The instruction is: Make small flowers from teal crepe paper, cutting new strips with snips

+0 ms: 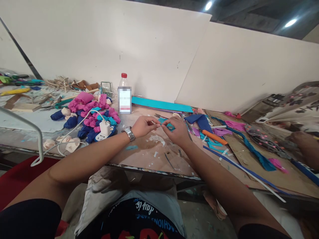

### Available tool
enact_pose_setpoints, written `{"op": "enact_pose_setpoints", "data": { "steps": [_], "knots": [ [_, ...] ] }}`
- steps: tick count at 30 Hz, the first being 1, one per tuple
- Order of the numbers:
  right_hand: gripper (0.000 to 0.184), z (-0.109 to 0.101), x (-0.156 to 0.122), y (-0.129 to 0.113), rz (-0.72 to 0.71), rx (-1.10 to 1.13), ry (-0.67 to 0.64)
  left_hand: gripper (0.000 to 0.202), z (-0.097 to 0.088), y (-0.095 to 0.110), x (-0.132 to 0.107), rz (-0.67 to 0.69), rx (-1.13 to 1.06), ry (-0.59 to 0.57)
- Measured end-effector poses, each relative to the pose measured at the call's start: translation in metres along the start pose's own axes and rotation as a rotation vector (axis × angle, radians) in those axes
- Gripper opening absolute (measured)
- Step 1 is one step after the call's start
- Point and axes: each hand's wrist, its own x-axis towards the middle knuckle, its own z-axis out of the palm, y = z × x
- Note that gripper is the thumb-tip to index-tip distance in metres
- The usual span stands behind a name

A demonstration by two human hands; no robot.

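The left hand (144, 126) and right hand (177, 131) both pinch 1 small teal strip (168, 125) over the desk (149, 152); firm fingertip grips close together should keep it from slipping.

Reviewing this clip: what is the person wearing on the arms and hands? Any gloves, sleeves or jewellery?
No gloves: the left hand and right hand are bare, as are both forearms. A silver metal-link wristwatch sits on the left wrist. The left sleeve and right sleeve are short and dark.
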Motion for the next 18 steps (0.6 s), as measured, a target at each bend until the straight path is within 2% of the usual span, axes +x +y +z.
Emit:
{"op": "enact_pose_setpoints", "data": {
  "steps": [8, 18],
  "knots": [
    [0.011, -0.0019, -0.0005, -0.0007, -0.051, 0.027, 0.0, 0.042, -0.001, -0.0057, 0.0029, -0.007, -0.109, -0.033],
    [0.013, -0.0021, -0.0001, -0.0015, -0.049, 0.023, 0.007, 0.04, -0.002, -0.0065, 0.0032, -0.033, -0.197, -0.037]
  ]
}}
